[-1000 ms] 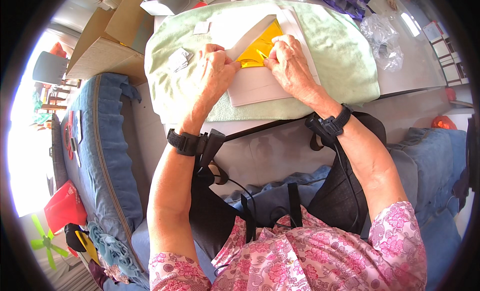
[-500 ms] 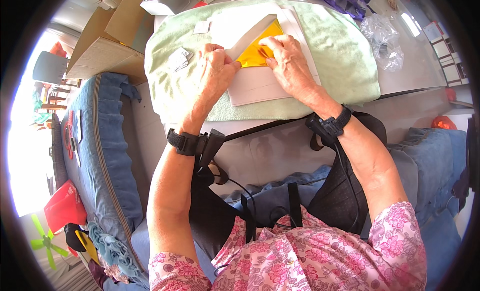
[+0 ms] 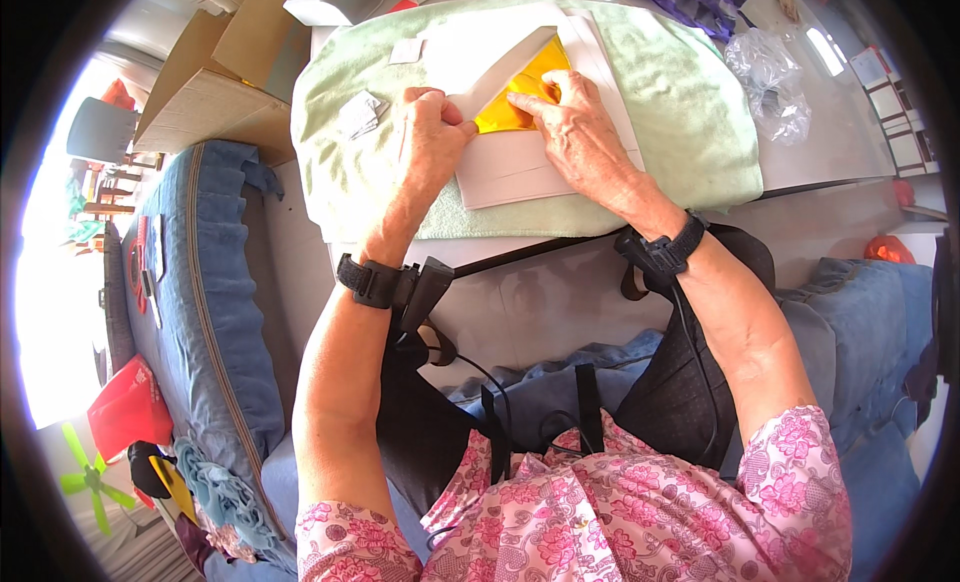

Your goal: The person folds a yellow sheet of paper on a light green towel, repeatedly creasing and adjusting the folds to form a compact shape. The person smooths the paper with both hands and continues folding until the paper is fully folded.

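A triangular piece of shiny golden-yellow sheet [image 3: 512,116], with a whitish band [image 3: 508,70] along its slanting upper-left edge, lies on a stack of white paper [image 3: 510,177]. My left hand [image 3: 432,132] is closed at its left corner, thumb and finger pinching it there. On the right side of the yellow piece rests my right hand [image 3: 580,127], fingers apart and pressing on the surface rather than wrapped round it. Part of the yellow piece is hidden under those fingers. Beneath the paper spreads a pale green towel [image 3: 690,132].
Small white paper squares [image 3: 360,116] lie on the towel at left, another [image 3: 405,51] above them. A cardboard box [image 3: 215,107] stands beyond the left edge. A clear plastic bag [image 3: 770,87] and a purple bag [image 3: 695,4] sit at far right. Blue cushioned seating [image 3: 225,312] flanks me.
My right thumb has shifted up and left across the yellow piece, and its index finger has drawn back to the right. My left hand keeps its pinch at the corner.
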A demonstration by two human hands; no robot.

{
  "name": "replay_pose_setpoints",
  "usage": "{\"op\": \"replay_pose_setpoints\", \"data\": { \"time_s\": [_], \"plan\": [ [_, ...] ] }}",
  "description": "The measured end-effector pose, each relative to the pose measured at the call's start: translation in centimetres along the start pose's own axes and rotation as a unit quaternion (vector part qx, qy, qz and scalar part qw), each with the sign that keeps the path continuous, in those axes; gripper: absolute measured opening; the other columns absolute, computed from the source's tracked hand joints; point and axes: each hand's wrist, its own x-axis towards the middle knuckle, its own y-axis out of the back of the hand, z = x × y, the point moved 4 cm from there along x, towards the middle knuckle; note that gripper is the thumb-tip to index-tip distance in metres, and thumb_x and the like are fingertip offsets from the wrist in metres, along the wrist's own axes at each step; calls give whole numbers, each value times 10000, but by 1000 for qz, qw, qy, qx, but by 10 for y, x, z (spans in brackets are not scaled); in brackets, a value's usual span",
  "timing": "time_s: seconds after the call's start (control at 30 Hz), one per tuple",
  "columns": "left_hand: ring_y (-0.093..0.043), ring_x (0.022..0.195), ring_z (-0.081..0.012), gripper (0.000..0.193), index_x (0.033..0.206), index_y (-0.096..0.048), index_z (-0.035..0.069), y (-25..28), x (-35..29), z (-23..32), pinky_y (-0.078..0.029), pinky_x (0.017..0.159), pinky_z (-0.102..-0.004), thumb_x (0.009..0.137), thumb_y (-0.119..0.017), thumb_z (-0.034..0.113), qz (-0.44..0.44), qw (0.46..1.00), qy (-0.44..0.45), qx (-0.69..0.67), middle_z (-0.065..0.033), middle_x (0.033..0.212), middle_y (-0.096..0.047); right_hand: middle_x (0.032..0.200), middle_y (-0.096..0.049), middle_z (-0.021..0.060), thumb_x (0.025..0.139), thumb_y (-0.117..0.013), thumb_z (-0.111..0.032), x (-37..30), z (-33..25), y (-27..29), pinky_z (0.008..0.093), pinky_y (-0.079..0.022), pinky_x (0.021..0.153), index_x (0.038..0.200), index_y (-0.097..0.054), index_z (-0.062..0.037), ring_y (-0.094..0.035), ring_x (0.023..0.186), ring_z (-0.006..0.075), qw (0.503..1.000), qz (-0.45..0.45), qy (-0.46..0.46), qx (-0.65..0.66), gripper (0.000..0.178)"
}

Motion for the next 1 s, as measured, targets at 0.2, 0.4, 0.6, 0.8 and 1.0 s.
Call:
{"op": "replay_pose_setpoints", "data": {
  "time_s": [0.2, 0.4, 0.6, 0.8, 1.0],
  "plan": [
    [-591, 834, -165, 158, 768, -638, -2, 0, 1, -10, -527, 753, -302, 702, -778, -35, 17, 998, 20, -52, -115, 1193, -572, 1185, -538, 247, 845, -583, 15, 1, -2, 1, 420, -439, 1023, 1229, -703, -56, -511, 1131, 384, 1000, 5, 5, 0, 408],
    [-612, 884, -178, 154, 772, -638, -17, 2, 0, -8, -545, 778, -302, 704, -767, -66, 18, 996, 21, -88, -118, 1199, -579, 1163, -547, 241, 856, -578, 4, 2, -4, 4, 422, -437, 1019, 1218, -704, -44, -506, 1130, 382, 1000, 2, 6, -3, 386],
    [-637, 958, -201, 147, 820, -660, -39, 7, 1, -11, -551, 836, -307, 712, -754, -72, 11, 992, 25, -123, -126, 1222, -583, 1243, -511, 250, 897, -566, 3, 4, -4, 5, 421, -430, 1044, 1249, -695, -70, -486, 1181, 395, 1000, -23, -13, 1, 382],
    [-639, 979, -189, 223, 1000, -696, -45, 14, 0, -10, -533, 867, -319, 785, -733, 1, 41, 990, 42, -126, -131, 1159, -641, 1220, -517, 244, 863, -575, -2, 6, -5, 5, 418, -416, 1049, 1235, -701, -60, -491, 1163, 383, 1000, -22, -16, -3, 397],
    [-639, 971, -195, 348, 1132, -689, -55, 33, -1, -6, -506, 882, -331, 879, -719, 182, 35, 985, 77, -149, -145, 992, -705, 1190, -532, 225, 836, -595, -8, 5, -5, 4, 413, -428, 1025, 1194, -722, -60, -500, 1145, 361, 1000, -2, -13, -7, 383]
  ]
}}
